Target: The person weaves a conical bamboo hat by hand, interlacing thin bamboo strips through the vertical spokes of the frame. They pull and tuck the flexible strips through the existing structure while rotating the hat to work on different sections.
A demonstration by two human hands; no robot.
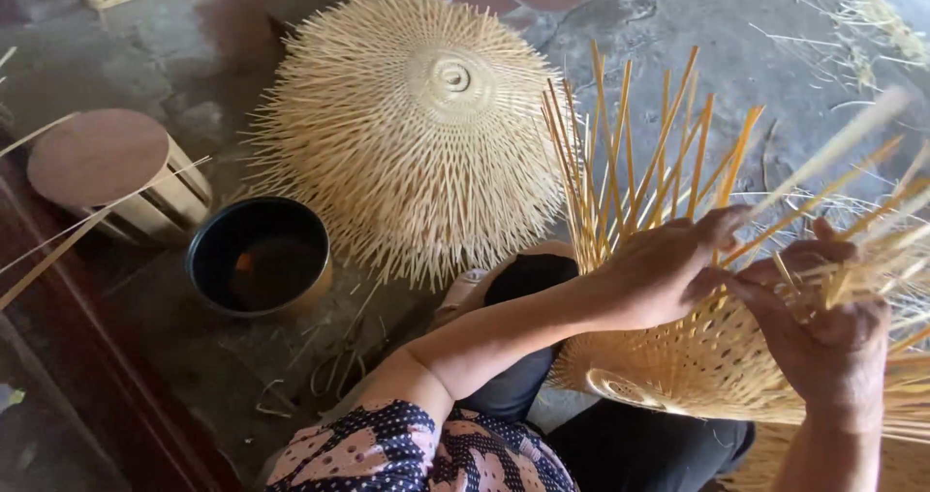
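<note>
Left hand [659, 274]: fingers curled, gripping upright bamboo strips [635, 153] of a half-woven basket [697, 361]. Right hand [823, 322]: clenched on strips at the basket's right side. Basket rests on the lap. Beyond it on the floor [678, 27]: finished spiky basket [412, 129], black bowl [260, 255], round wooden stool [111, 168].

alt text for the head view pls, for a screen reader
Two bare hands, left hand and right hand, grip the upright strips of a half-woven bamboo basket held on the lap. On the stone floor beyond lie a finished spiky woven dome, a dark bowl and a round wooden stool.
</note>
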